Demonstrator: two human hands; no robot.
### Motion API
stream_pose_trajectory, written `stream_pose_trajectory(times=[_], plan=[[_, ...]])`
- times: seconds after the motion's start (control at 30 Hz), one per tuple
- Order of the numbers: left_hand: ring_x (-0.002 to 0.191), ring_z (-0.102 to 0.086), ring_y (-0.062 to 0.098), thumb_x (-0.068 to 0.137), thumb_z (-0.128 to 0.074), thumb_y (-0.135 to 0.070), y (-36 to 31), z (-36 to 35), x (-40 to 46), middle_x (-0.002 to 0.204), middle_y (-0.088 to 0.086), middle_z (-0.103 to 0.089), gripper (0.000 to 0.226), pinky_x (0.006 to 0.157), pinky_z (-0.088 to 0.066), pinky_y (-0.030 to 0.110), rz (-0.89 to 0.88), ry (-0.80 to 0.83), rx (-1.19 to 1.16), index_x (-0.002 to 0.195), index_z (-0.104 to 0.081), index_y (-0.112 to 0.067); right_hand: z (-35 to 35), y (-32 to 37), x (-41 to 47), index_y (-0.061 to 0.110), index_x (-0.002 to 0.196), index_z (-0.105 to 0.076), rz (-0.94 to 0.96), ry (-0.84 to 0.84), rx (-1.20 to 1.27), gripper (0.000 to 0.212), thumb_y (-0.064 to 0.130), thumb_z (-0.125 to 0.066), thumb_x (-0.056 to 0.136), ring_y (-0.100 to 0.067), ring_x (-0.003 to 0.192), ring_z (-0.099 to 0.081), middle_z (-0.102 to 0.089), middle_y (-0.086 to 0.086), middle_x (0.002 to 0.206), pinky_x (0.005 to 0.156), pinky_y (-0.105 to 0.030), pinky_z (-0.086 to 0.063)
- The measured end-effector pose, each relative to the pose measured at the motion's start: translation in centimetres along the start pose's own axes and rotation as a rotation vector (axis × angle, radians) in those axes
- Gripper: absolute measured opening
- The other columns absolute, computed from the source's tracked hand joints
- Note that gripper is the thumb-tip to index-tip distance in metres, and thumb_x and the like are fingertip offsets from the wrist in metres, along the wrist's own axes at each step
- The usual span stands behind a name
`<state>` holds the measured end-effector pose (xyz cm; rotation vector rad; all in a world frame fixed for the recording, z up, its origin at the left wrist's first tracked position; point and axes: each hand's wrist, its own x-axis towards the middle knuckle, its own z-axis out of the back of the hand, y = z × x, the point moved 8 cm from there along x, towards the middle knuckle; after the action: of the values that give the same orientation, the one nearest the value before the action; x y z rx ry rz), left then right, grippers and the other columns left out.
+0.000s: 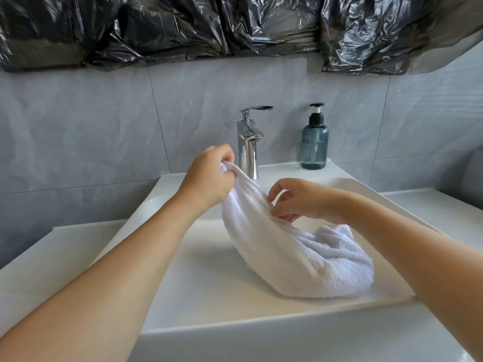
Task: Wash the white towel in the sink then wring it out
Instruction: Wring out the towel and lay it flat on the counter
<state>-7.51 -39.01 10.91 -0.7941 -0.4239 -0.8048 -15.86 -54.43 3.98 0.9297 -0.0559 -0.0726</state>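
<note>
Head view, frame centre: your left hand (209,176) is gripping the white towel (287,254) end; right hand (300,199) is pinching its middle, over the sink (203,278).

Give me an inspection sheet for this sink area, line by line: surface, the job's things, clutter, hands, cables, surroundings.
Surface: white sink, basin looks dry; no water seen running from the tap.
Job's things: white towel, one end lifted, the rest bunched on the basin floor at the right.
Clutter: blue soap bottle with a black pump, upright on the sink's back ledge right of the tap.
Hands: left hand grips the towel's raised end; right hand pinches the towel lower down.
Cables: nothing seen.
Surroundings: grey wall tiles; black plastic sheet hung above them.
</note>
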Motion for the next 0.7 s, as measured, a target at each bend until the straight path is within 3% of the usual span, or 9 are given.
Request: stream_pose_trajectory(times=[0.07, 0.2, 0.3, 0.37, 0.47, 0.53, 0.63, 0.7], plan=[[0.068, -0.040, 0.017, 0.080, -0.047, 0.004, -0.1, 0.6, 0.2, 0.078, 0.010, -0.054, 0.024, 0.057, -0.032, 0.030, 0.018, -0.120, -0.185, 0.074, -0.041, -0.018, -0.6, -0.3, 0.0, 0.023, 0.109, -0.064, -0.038, 0.080, 0.047, 0.022, 0.015, -0.070, 0.089, -0.020, 0.076, -0.065, -0.069, -0.008, 0.089, 0.079, -0.033, -0.057], [0.067, -0.042, 0.008, 0.085, -0.043, 0.006, 0.2, 1.7, 0.3, 0.077, -0.008, -0.049, 0.033, 0.055, -0.034, 0.017, 0.076, -0.252, -0.386, 0.081, -0.049, -0.026, -0.6, -0.8, -0.1, 0.034, 0.096, -0.068, -0.041, 0.082, -0.158, 0.015, 0.025, -0.068, 0.083, -0.017, 0.082, -0.060, -0.066, 0.006, 0.088, 0.089, -0.037, -0.055], [0.063, -0.047, 0.001, 0.082, -0.044, 0.002, 0.3, 1.1, 0.4, 0.071, -0.016, -0.057, 0.032, 0.056, -0.037, 0.016, 0.104, -0.154, -0.400, 0.081, -0.061, -0.025, -1.2, -1.1, -0.3, 0.025, 0.085, -0.068, -0.067, 0.100, -0.206, 0.019, 0.038, -0.066, 0.072, -0.016, 0.081, -0.058, -0.066, 0.011, 0.079, 0.086, -0.032, -0.049], [0.059, -0.045, 0.005, 0.073, -0.047, -0.011, 0.4, 0.7, 0.2, 0.060, -0.015, -0.053, 0.019, 0.054, -0.035, 0.021, 0.130, -0.094, -0.387, 0.074, -0.063, -0.021, -0.9, -0.6, -0.2, 0.021, 0.073, -0.061, -0.023, 0.070, -0.203, 0.011, 0.028, -0.065, 0.081, -0.014, 0.071, -0.047, -0.056, 0.009, 0.069, 0.071, -0.029, -0.039], [0.056, -0.035, 0.007, 0.065, -0.049, -0.017, -0.4, 0.7, 0.0, 0.061, -0.006, -0.042, 0.011, 0.050, -0.029, 0.019, 0.085, -0.022, -0.382, 0.070, -0.053, -0.009, 0.4, -0.1, 0.1, 0.025, 0.060, -0.054, 0.020, -0.038, -0.102, 0.022, 0.021, -0.063, 0.080, -0.014, 0.061, -0.037, -0.045, 0.012, 0.057, 0.060, -0.027, -0.029], [0.058, -0.030, 0.009, 0.065, -0.049, -0.014, -0.9, 0.6, -0.2, 0.066, 0.000, -0.034, 0.006, 0.048, -0.025, 0.020, 0.081, 0.038, -0.504, 0.070, -0.047, -0.013, 0.0, 0.2, 0.1, 0.026, 0.072, -0.060, 0.026, -0.015, 0.015, 0.016, 0.016, -0.063, 0.085, -0.016, 0.065, -0.045, -0.053, 0.007, 0.065, 0.063, -0.028, -0.038], [0.062, -0.034, 0.013, 0.067, -0.050, -0.011, -0.9, -0.2, -0.2, 0.068, -0.001, -0.035, 0.015, 0.050, -0.026, 0.025, 0.151, 0.090, -0.715, 0.072, -0.050, -0.025, -2.0, -0.1, -0.6, 0.020, 0.102, -0.066, -0.047, 0.192, 0.094, 0.012, 0.017, -0.059, 0.093, -0.021, 0.088, -0.066, -0.070, -0.004, 0.097, 0.082, -0.033, -0.053], [0.064, -0.037, 0.013, 0.070, -0.051, -0.012, -1.1, -0.6, -0.3, 0.069, -0.003, -0.040, 0.015, 0.051, -0.029, 0.023, 0.158, 0.091, -0.714, 0.076, -0.051, -0.026, -2.7, 0.0, -1.1, 0.022, 0.099, -0.071, -0.055, 0.324, 0.112, 0.015, 0.017, -0.063, 0.088, -0.017, 0.091, -0.068, -0.073, 0.000, 0.098, 0.083, -0.031, -0.052]])
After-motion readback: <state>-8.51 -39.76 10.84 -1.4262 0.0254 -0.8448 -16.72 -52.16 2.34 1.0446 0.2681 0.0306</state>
